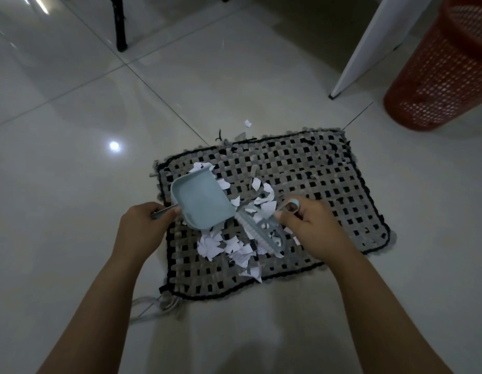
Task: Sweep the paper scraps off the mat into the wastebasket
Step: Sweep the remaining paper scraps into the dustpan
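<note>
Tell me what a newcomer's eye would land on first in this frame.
Probably the white paper scraps heaped on the left part of the woven mat, mid-frame. Over them, the left hand holds a pale blue dustpan and the right hand a small brush. A red wastebasket stands at upper right.

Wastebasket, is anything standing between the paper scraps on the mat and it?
Nothing visible blocks the way. Bare floor lies between the mat and the wastebasket; the white leg stands just left of that path.

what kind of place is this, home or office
Probably a room in a home: glossy tiled floor, a woven rag mat laid on it, furniture legs nearby and a red mesh wastebasket in the corner.
</note>
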Available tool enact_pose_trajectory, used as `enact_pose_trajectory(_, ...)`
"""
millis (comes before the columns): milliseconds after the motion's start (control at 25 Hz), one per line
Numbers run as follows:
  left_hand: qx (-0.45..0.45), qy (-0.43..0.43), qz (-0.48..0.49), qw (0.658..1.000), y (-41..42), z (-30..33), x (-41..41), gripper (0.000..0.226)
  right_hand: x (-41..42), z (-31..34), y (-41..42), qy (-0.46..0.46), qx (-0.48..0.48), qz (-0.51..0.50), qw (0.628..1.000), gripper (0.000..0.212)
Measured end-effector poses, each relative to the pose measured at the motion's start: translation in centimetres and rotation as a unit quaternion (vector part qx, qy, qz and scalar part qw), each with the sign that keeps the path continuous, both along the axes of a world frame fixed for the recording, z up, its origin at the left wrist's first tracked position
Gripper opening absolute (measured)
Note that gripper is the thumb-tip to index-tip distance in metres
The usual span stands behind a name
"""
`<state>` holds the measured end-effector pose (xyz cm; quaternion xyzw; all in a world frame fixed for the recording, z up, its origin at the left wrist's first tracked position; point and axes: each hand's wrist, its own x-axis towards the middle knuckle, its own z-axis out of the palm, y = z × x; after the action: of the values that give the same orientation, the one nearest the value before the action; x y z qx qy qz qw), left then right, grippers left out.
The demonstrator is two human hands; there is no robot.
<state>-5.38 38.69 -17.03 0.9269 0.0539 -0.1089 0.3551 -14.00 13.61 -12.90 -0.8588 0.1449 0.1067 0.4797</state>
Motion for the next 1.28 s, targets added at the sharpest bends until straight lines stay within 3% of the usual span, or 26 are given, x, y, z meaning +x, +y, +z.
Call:
enact_pose_trajectory(120,-0.010,0.008,0.011,1.000,0.4,-0.2,0.1,0.037,0.1,0.0,1.3,0.070,0.024,0.089,0.993,0.027)
enact_pose_trajectory(360,-0.011,0.019,0.022,1.000,1.0,-0.2,-0.2,0.038,0.6,-2.0,2.7,0.117,-0.053,0.185,0.974,0.039)
enact_pose_trajectory(720,-0.014,0.009,0.040,0.999,2.3,0.5,-0.4,0.036,3.5,-0.3,-0.4,0.033,-0.119,0.081,0.989,0.032)
enact_pose_trajectory(880,-0.026,-0.005,0.058,0.998,3.1,0.9,0.1,0.035,2.4,0.8,4.2,-0.001,-0.057,0.093,0.994,0.034)
enact_pose_trajectory(1040,-0.032,-0.012,0.079,0.996,4.3,0.8,0.2,0.033,1.9,-1.6,9.3,0.040,-0.009,0.147,0.988,0.031)
enact_pose_trajectory(1280,-0.052,-0.033,0.118,0.991,6.5,0.8,0.6,0.028,2.8,-4.1,7.5,0.052,0.014,-0.028,0.998,0.037)
